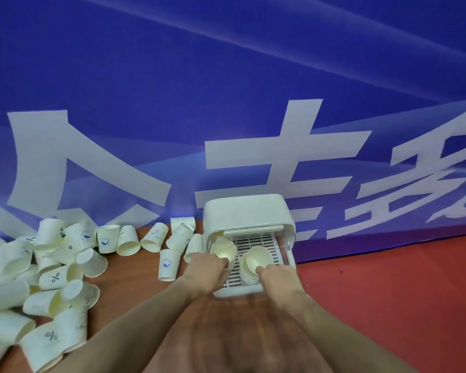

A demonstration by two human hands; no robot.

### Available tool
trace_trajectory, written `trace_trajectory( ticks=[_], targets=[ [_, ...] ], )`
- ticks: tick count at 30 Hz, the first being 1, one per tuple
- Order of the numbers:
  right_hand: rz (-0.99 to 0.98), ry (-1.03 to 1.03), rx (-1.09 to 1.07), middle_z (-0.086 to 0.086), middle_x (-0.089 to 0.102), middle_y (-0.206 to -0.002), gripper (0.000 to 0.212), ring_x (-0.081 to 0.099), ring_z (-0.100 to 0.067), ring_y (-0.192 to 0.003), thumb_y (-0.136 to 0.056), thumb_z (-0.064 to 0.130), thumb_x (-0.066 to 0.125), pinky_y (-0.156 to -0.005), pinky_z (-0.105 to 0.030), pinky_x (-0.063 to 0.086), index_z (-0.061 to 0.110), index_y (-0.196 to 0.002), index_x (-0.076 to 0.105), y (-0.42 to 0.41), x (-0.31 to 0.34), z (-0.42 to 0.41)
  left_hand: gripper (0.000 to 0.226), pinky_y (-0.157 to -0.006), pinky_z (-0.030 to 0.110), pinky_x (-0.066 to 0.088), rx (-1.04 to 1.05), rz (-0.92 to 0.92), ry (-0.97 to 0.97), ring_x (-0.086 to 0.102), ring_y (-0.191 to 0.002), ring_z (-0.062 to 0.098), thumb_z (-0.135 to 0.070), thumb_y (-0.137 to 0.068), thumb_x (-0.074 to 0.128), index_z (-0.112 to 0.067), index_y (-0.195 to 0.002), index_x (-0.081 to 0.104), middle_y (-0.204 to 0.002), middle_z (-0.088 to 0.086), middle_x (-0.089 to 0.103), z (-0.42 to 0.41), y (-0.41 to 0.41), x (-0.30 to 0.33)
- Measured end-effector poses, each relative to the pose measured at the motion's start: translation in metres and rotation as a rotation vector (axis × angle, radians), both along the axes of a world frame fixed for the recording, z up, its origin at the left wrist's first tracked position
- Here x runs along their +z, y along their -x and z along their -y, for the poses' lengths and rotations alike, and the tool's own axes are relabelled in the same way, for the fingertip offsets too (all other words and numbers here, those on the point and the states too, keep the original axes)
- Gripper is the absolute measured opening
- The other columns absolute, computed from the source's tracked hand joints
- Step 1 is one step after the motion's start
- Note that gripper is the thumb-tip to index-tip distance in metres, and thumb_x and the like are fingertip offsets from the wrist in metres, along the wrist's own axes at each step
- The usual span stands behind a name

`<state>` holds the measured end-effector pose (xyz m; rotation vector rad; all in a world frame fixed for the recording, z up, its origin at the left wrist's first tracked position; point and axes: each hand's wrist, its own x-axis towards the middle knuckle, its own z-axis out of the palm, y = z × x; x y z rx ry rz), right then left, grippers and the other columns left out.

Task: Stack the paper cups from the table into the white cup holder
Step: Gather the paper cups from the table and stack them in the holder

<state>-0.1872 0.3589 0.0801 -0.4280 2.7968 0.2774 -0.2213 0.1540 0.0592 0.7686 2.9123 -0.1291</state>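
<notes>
The white cup holder (242, 214) stands at the table's right end, its slotted tray (256, 242) facing me. My left hand (206, 267) grips a paper cup (223, 250) lying on the tray's left side, mouth toward me. My right hand (276, 275) holds a stack of nested cups (254, 261) on the tray's right side. Several loose paper cups (51, 265) lie heaped on the table to the left, and a few more (168, 263) stand or lie close to the holder.
The brown wooden table (135, 281) ends just right of the holder, with red floor (401, 292) beyond. A blue banner with big white characters (226, 103) rises directly behind the table.
</notes>
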Motion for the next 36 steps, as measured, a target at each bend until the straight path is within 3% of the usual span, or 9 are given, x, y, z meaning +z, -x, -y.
trace_trajectory(
  ticks=[5, 9, 13, 19, 23, 31, 36],
  targets=[
    [0.033, -0.005, -0.024, -0.006, 0.061, -0.115, 0.036, 0.063, -0.029, -0.105, -0.089, 0.001, 0.048, -0.075, -0.034, 0.042, 0.015, -0.122, 0.054, 0.008, -0.010, 0.005, 0.038, -0.077, 0.034, 0.047, 0.019, -0.025, -0.033, 0.065, -0.086, 0.028, -0.045, -0.096, 0.035, -0.022, -0.102, 0.065, -0.090, 0.005, 0.070, 0.014, -0.004, -0.008],
    [0.104, -0.005, -0.054, -0.004, 0.063, -0.118, 0.035, 0.062, -0.025, -0.108, -0.090, 0.011, 0.048, -0.081, -0.033, 0.046, 0.015, -0.124, 0.055, 0.013, -0.010, 0.007, 0.034, -0.072, 0.035, 0.046, 0.080, -0.008, -0.056, 0.065, -0.088, 0.026, -0.044, -0.095, 0.036, -0.023, -0.101, 0.062, -0.097, 0.003, 0.070, 0.033, -0.007, 0.009],
    [-0.007, 0.097, -0.063, -0.004, 0.066, -0.112, 0.033, 0.064, -0.026, -0.102, -0.093, 0.026, 0.044, -0.070, -0.032, 0.039, 0.014, -0.123, 0.049, 0.016, 0.012, 0.023, 0.035, -0.071, 0.034, 0.041, 0.156, -0.040, -0.005, 0.065, -0.090, 0.029, -0.044, -0.095, 0.036, -0.023, -0.105, 0.062, -0.097, 0.005, 0.070, 0.052, -0.014, 0.027],
    [-0.107, 0.194, 0.064, -0.006, 0.065, -0.116, 0.032, 0.062, -0.030, -0.107, -0.093, 0.031, 0.044, -0.082, -0.034, 0.046, 0.017, -0.118, 0.058, 0.021, 0.051, 0.067, 0.035, -0.068, 0.034, 0.038, 0.256, -0.036, 0.037, 0.064, -0.092, 0.028, -0.045, -0.096, 0.036, -0.024, -0.107, 0.062, -0.101, 0.005, 0.069, 0.077, -0.030, 0.047],
    [-0.156, 0.269, 0.170, -0.007, 0.065, -0.114, 0.030, 0.062, -0.030, -0.106, -0.092, 0.032, 0.042, -0.078, -0.033, 0.044, 0.017, -0.112, 0.059, 0.022, 0.061, 0.093, 0.037, -0.068, 0.035, 0.040, 0.335, -0.055, 0.033, 0.064, -0.091, 0.031, -0.045, -0.094, 0.037, -0.022, -0.108, 0.062, -0.103, 0.008, 0.068, 0.093, -0.047, 0.067],
    [-0.198, 0.299, 0.288, -0.003, 0.067, -0.109, 0.031, 0.063, -0.027, -0.103, -0.094, 0.038, 0.040, -0.076, -0.032, 0.040, 0.020, -0.108, 0.062, 0.011, 0.066, 0.175, 0.035, -0.073, 0.034, 0.041, 0.522, -0.102, 0.050, 0.061, -0.092, 0.031, -0.040, -0.093, 0.038, -0.017, -0.100, 0.064, -0.100, 0.010, 0.066, 0.182, -0.083, 0.081],
    [-0.165, 0.280, 0.304, -0.003, 0.067, -0.107, 0.031, 0.063, -0.026, -0.102, -0.093, 0.033, 0.040, -0.075, -0.033, 0.041, 0.020, -0.108, 0.064, 0.001, 0.063, 0.240, 0.038, -0.081, 0.037, 0.044, 0.650, -0.065, 0.043, 0.061, -0.100, 0.029, -0.044, -0.095, 0.038, -0.021, -0.116, 0.060, -0.109, 0.007, 0.065, 0.251, -0.106, 0.066]
  ],
)
